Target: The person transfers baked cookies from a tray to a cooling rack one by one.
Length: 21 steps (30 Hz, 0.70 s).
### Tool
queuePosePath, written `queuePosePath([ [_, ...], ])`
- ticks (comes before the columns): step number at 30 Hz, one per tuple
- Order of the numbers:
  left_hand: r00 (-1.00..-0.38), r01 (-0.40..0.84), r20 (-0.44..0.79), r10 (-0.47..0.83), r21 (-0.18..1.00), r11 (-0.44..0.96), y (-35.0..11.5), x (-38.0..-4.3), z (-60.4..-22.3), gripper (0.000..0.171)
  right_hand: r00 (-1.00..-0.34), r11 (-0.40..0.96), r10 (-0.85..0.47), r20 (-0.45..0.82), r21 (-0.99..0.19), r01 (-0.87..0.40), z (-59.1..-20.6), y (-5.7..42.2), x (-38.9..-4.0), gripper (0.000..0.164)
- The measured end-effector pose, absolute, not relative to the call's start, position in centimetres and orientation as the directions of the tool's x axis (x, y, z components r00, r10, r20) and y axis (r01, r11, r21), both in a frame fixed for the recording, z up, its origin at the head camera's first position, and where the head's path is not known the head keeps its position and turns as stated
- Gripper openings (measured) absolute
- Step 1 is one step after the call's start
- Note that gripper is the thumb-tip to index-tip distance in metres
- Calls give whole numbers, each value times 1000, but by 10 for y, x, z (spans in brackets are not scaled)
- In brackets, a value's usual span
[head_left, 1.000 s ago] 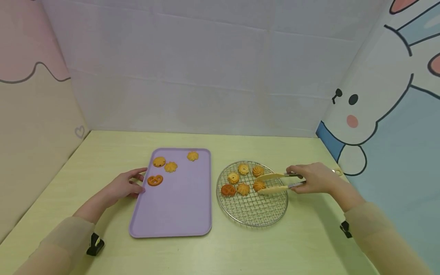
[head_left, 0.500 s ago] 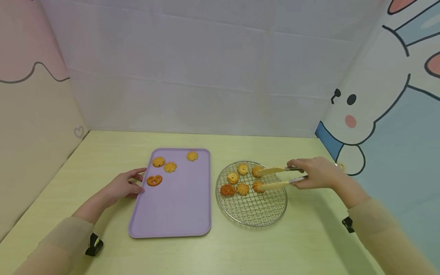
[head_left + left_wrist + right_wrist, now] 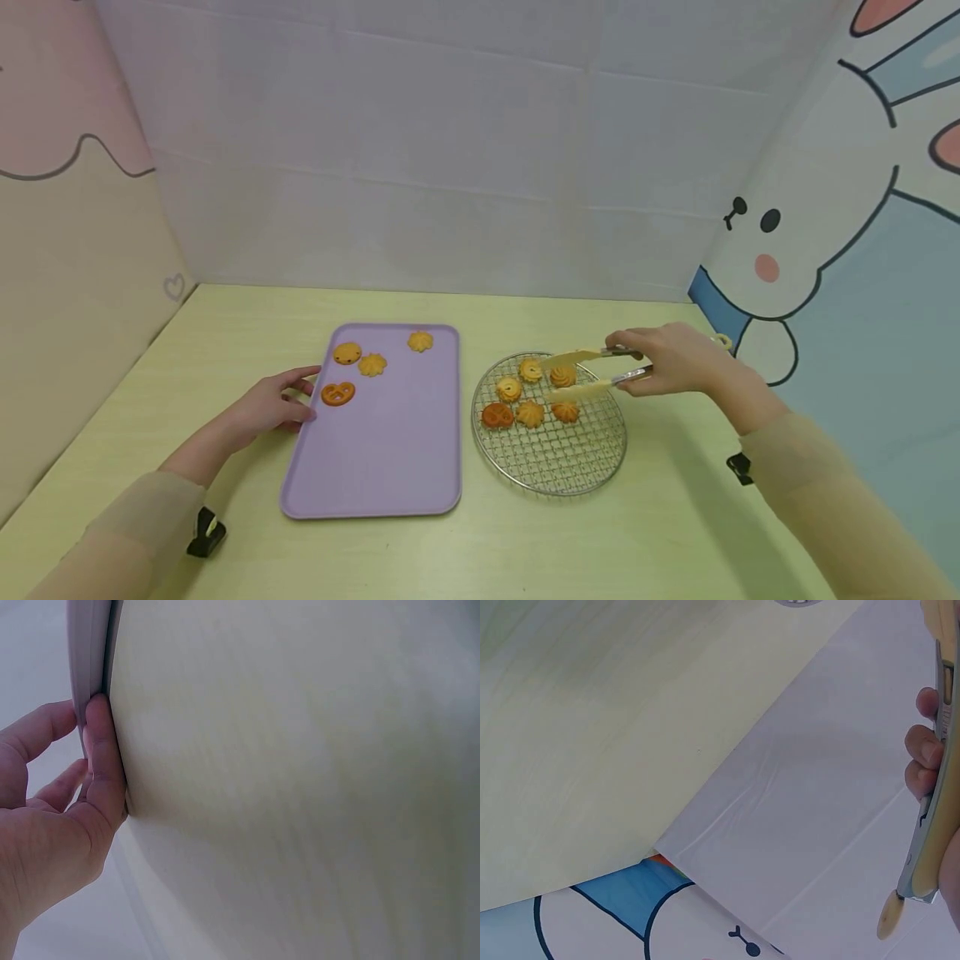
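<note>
At the lilac tray's left edge, my left hand pinches the rim; the left wrist view shows the thumb and fingers on it. My right hand grips a pair of tongs with cream tips and metal arms. The tips stand apart over the round wire cooling rack, on either side of a swirl cookie. Just below the lower tip lies another cookie. In the right wrist view, fingers wrap the tongs, whose tips are out of frame.
Also on the rack are two ring-swirl cookies, a flower-shaped cookie and a dark round one. The tray carries a pretzel, a face cookie and two flower cookies. Walls enclose the table's back and sides.
The right hand has moved the tongs away from me and a little left, from between the two right-hand cookies to around the far swirl cookie. The left hand has stayed put.
</note>
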<state>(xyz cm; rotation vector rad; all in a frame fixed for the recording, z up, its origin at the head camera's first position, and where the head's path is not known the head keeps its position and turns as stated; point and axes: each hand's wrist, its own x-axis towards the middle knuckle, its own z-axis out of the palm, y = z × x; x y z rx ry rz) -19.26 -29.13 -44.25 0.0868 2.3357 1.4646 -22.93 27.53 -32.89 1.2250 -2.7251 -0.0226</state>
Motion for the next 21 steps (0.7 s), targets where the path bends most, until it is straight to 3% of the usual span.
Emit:
queuePosePath([
  [7, -924, -154, -292, 246, 875, 459, -291, -193, -443, 77, -638, 648, -761, 121, 80, -757, -322, 256, -239, 47],
  [21, -925, -156, -294, 241, 872, 464, -291, -194, -442, 78, -675, 683, -731, 100, 102, -724, -312, 213, -256, 50],
])
